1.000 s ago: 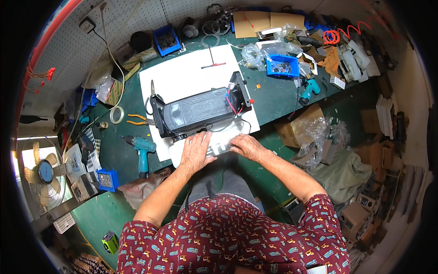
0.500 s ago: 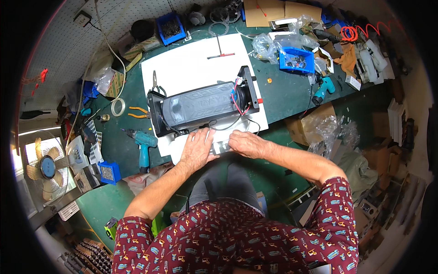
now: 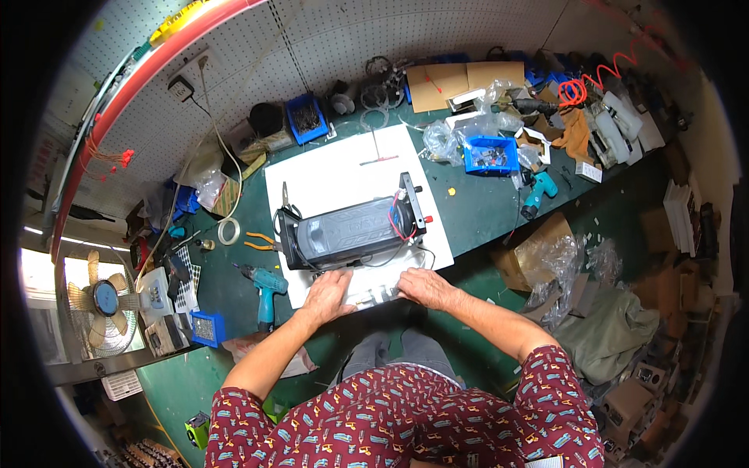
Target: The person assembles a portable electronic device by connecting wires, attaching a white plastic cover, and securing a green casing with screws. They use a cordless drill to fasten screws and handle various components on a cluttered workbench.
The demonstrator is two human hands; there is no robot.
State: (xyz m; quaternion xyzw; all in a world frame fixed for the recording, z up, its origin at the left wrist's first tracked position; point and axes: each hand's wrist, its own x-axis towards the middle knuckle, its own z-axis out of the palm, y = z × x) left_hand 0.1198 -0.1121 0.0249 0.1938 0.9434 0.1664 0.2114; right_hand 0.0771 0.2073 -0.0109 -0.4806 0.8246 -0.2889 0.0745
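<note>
Lying by the worktop's (image 3: 471,214) near edge, the shiny strip (image 3: 372,296) could drop if the fingers of the left hand (image 3: 328,294) and right hand (image 3: 426,288), which seem to hold its ends, slip.

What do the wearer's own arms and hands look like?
The left sleeve and right sleeve are short, maroon, and covered in small yellow, pale blue and white printed motifs. Below them the forearms are bare. Left hand and right hand are ungloved, with nothing visibly worn at the wrists.
</note>
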